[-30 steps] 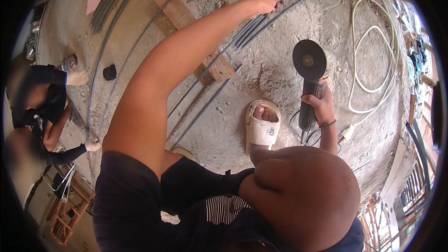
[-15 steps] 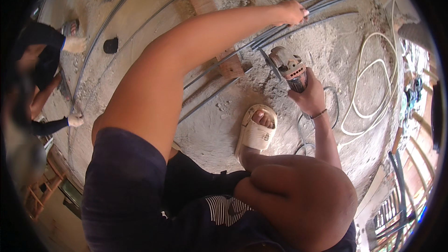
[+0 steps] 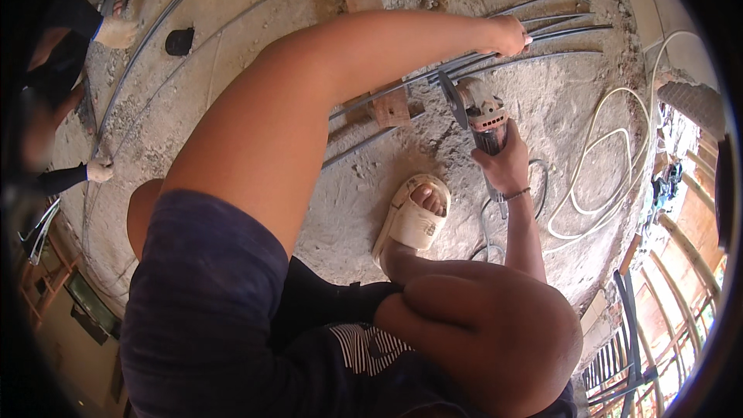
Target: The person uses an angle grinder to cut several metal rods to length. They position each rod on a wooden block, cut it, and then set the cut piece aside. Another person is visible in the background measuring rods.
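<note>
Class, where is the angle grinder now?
The grinder is right of centre in the head view, gripped in the right hand, its disc near the metal rods.

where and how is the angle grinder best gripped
Probably around its dark body, from the right, where the right hand holds it: that part looks slim enough to wrap, while the disc is at the far end, on the left.
</note>
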The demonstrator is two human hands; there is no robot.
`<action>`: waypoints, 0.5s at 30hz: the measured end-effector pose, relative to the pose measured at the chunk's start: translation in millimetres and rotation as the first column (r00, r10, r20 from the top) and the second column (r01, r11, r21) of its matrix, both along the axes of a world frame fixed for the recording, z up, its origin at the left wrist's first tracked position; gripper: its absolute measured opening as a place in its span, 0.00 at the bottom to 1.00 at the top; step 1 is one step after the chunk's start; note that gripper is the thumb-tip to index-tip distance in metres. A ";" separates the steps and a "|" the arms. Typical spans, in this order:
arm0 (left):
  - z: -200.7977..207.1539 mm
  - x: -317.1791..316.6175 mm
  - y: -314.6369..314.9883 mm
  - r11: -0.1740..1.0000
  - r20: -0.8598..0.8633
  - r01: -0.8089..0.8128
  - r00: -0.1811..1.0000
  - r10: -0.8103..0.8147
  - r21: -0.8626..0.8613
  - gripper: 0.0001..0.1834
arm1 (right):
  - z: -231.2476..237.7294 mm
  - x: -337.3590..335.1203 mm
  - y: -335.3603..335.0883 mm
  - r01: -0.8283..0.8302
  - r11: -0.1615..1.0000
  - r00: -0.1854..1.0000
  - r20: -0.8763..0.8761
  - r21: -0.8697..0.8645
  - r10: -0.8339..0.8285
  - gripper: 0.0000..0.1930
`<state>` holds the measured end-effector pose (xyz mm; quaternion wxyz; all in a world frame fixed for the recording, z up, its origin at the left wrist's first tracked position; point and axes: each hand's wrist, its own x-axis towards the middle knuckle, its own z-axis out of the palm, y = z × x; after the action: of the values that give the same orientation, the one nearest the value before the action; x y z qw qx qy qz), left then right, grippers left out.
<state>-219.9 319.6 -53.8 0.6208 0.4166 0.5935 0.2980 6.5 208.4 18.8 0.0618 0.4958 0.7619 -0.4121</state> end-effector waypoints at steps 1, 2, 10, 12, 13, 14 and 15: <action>-0.8 -0.5 -0.7 1.000 -0.096 0.021 0.995 -0.020 0.001 0.21 | 1.1 0.2 0.2 0.023 0.999 0.999 -0.045 -0.024 -0.024 0.29; 0.0 1.0 2.4 0.997 -0.210 0.072 0.975 -0.069 0.005 0.21 | 0.5 -0.3 -1.8 0.020 0.999 1.000 -0.020 -0.041 -0.021 0.34; 10.0 -2.9 -6.1 0.994 0.071 -0.070 0.995 0.076 -0.082 0.18 | 11.5 9.4 0.4 -0.015 1.000 1.000 0.014 -0.006 0.015 0.32; 15.0 -2.5 -6.6 0.993 0.062 -0.079 0.994 0.085 -0.090 0.18 | 12.0 10.0 -0.3 -0.020 1.000 0.999 0.048 -0.015 0.021 0.31; 17.0 -2.4 -7.1 0.993 0.055 -0.078 0.995 0.083 -0.092 0.18 | 12.3 10.7 -0.1 -0.019 1.000 0.998 0.064 -0.019 0.021 0.31; 18.8 -2.3 -7.8 0.992 0.047 -0.079 0.995 0.084 -0.101 0.17 | 12.3 11.6 0.1 -0.020 1.000 0.998 0.054 -0.018 0.021 0.30; 20.3 -2.0 -8.0 0.992 0.050 -0.078 0.995 0.083 -0.103 0.17 | 12.1 12.2 -0.5 -0.016 1.000 0.999 0.049 -0.020 0.017 0.30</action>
<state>-221.9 311.6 -33.6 0.6442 0.3522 0.6072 0.3036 18.7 207.9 30.9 0.0888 0.4989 0.7601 -0.4067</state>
